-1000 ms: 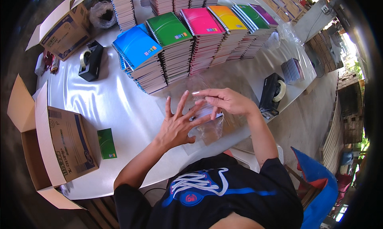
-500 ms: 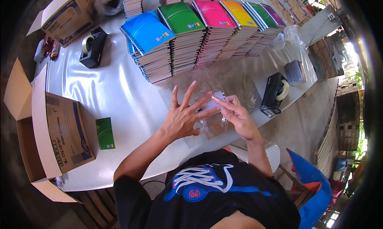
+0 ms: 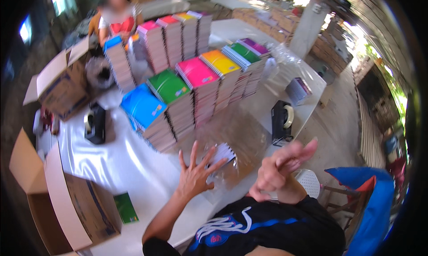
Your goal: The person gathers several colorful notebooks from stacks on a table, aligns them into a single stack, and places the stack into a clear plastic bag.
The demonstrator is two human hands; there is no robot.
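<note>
My left hand (image 3: 195, 178) is open, fingers spread, over the table beside a small white pad with a dark ridged edge (image 3: 221, 153). The pad lies on or in clear plastic film (image 3: 228, 173); I cannot tell which. Raised to the right of it, my right hand (image 3: 281, 169) holds nothing I can see. Some of its fingers stretch out to the upper right and others bend, slightly blurred. Just beyond the hands stand tall stacks of spiral notebooks, topped by blue (image 3: 142, 106), green (image 3: 169, 85), pink (image 3: 197, 72) and yellow (image 3: 220, 62) covers.
Black tape dispensers stand at left (image 3: 95, 124) and right (image 3: 281, 122). An open carton (image 3: 87, 207) fills the near left, beside a green card (image 3: 126, 208); another carton (image 3: 64, 88) sits behind. A wrapped bundle (image 3: 298, 91) lies near the right edge. Someone (image 3: 119, 24) is across the table.
My hands have come apart: the right has lifted away to the right, while the left stays spread near the pad. The view has tilted up, bringing in the far stacks and a person.
</note>
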